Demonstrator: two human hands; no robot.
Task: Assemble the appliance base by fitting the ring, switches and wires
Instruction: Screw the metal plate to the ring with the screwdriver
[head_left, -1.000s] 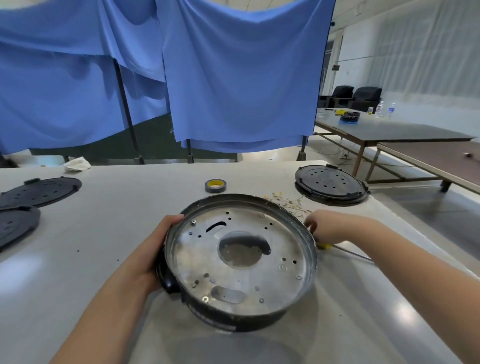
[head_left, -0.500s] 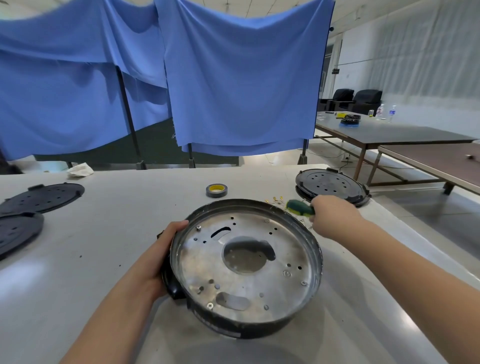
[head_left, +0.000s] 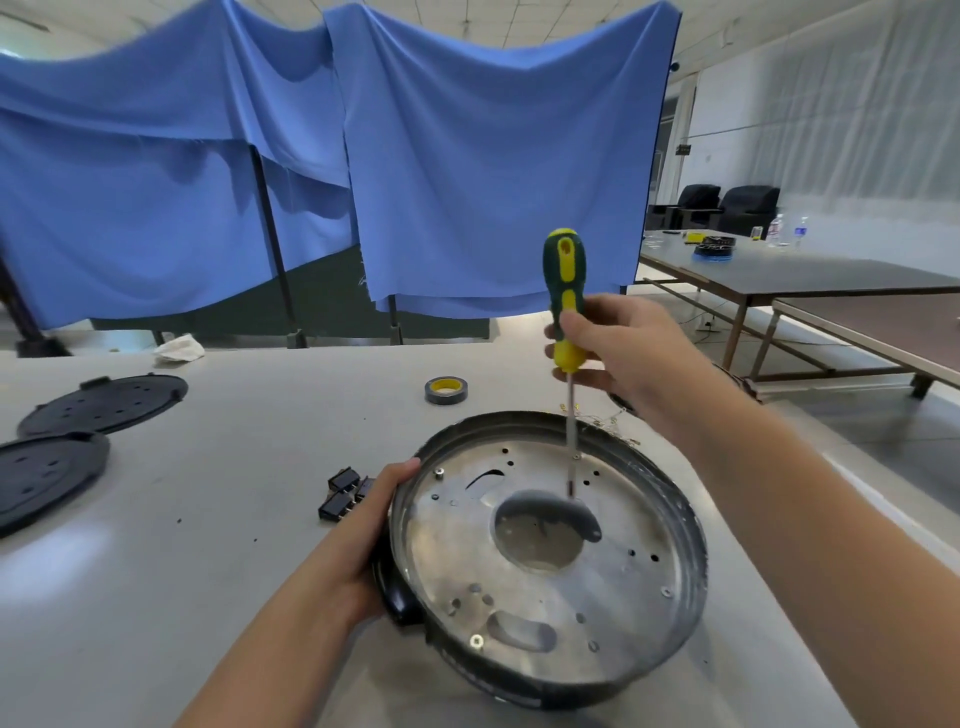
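Your right hand grips the screwdriver upright, its tip down on the metal plate inside the appliance base. Your left hand clasps the base's left rim on the bench. Black switches lie just beside that hand; wires behind the base.

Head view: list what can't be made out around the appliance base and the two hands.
- Screwdriver tip: too small and dark against the metal plate of the appliance base; contact with a screw cannot be told.
- Left hand fingers: only the thumb shows on the rim; the rest are behind the base's wall.
- Switches: partly covered by the left hand; count unclear.
- Wires: too thin, partly behind the right hand.
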